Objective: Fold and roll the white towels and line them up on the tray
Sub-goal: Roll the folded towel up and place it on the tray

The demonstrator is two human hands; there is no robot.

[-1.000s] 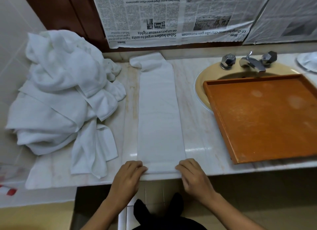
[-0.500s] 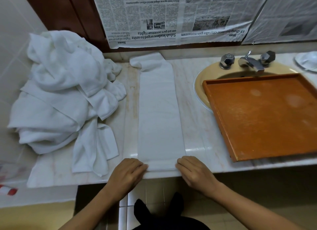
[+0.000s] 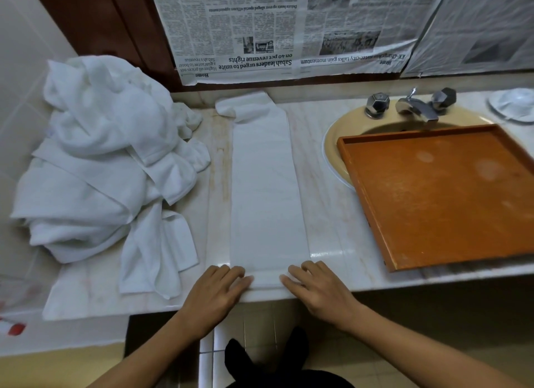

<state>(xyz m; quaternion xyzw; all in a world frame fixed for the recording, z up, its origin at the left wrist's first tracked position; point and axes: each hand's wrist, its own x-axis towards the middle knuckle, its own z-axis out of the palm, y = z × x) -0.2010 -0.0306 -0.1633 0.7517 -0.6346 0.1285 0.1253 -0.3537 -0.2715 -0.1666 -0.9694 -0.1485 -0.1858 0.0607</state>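
A white towel [image 3: 267, 197] folded into a long narrow strip lies on the marble counter, running from the back wall to the front edge; its far end curls up. My left hand [image 3: 215, 293] rests with flat fingers on the strip's near left corner. My right hand [image 3: 319, 289] lies the same way on the near right corner. A heap of crumpled white towels [image 3: 98, 162] sits at the left. The orange wooden tray [image 3: 375, 214] lies over the sink at the right and holds nothing.
The yellow sink [image 3: 332, 145] with chrome taps [image 3: 410, 106] is partly under the tray. Newspaper sheets [image 3: 289, 29] cover the wall behind. A white dish [image 3: 514, 104] sits at the far right. The counter's front edge [image 3: 404, 283] runs just under my hands.
Both hands have slid a little forward and inward onto the near end of the folded strip. The towel, heap and tray have not moved.
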